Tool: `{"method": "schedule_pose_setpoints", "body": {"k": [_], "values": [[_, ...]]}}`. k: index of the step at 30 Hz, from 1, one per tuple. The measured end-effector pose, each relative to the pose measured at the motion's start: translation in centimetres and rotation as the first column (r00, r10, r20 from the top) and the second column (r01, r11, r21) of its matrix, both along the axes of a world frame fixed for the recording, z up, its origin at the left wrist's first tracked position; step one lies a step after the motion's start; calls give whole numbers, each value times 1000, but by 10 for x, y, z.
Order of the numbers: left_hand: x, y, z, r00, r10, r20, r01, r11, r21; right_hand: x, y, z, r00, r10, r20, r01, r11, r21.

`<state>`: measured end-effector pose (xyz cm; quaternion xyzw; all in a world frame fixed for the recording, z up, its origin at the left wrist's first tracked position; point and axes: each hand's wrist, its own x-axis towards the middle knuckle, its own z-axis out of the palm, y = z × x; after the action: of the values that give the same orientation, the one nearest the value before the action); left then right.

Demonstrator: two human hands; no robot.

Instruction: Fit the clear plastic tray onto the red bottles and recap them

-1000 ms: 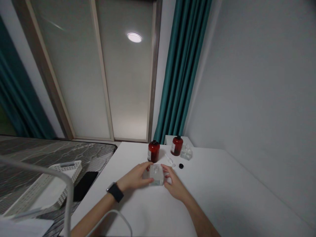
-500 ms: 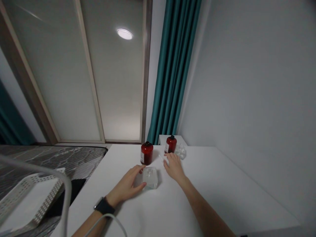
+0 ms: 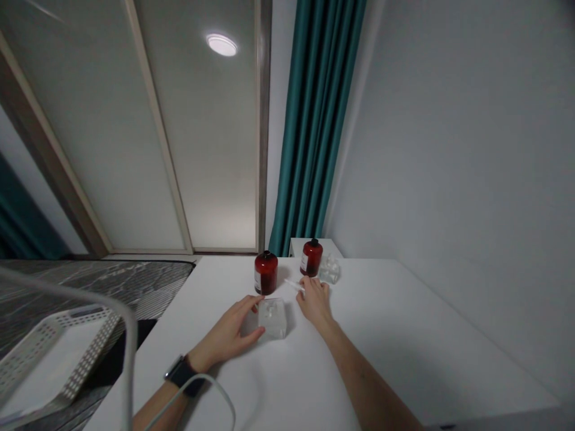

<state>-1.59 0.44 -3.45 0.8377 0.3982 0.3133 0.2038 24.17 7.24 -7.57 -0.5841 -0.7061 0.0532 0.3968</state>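
My left hand (image 3: 238, 329) rests on the white table with thumb and fingers apart in a curve, their tips at the left edge of a clear, square glass-like block (image 3: 274, 318). Whether it presses on the block is hard to tell. Farther off to the right, my right hand (image 3: 317, 302) has its fingertips closed on a thin white stick (image 3: 294, 285) low over the table; its right end is hidden by the fingers. One dark red bottle (image 3: 266, 274) with a black top stands beyond the block. A second red bottle (image 3: 311, 258) stands just beyond my right hand.
Another clear glass-like piece (image 3: 329, 269) sits right of the second bottle. On the left, a white perforated basket (image 3: 87, 356) stands below the table's edge. A pale cable (image 3: 130, 347) loops across the left foreground. A wall (image 3: 471, 209) borders the right side.
My right hand's fingers have closed on the white stick, and more of the stick shows. The left hand keeps its place by the block. The view has shifted slightly.
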Motion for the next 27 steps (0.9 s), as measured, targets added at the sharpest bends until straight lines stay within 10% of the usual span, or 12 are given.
{"method": "schedule_pose_setpoints", "body": {"k": [11,27], "values": [[0,1,-5,1000,-7,25,6,1000,13,-2,-23,24,790,261,-555,-260,962,82],[8,-4,5,943,161,291,-232,945,231,-34,-56,54,748,530,-399,-487,847,211]]}}
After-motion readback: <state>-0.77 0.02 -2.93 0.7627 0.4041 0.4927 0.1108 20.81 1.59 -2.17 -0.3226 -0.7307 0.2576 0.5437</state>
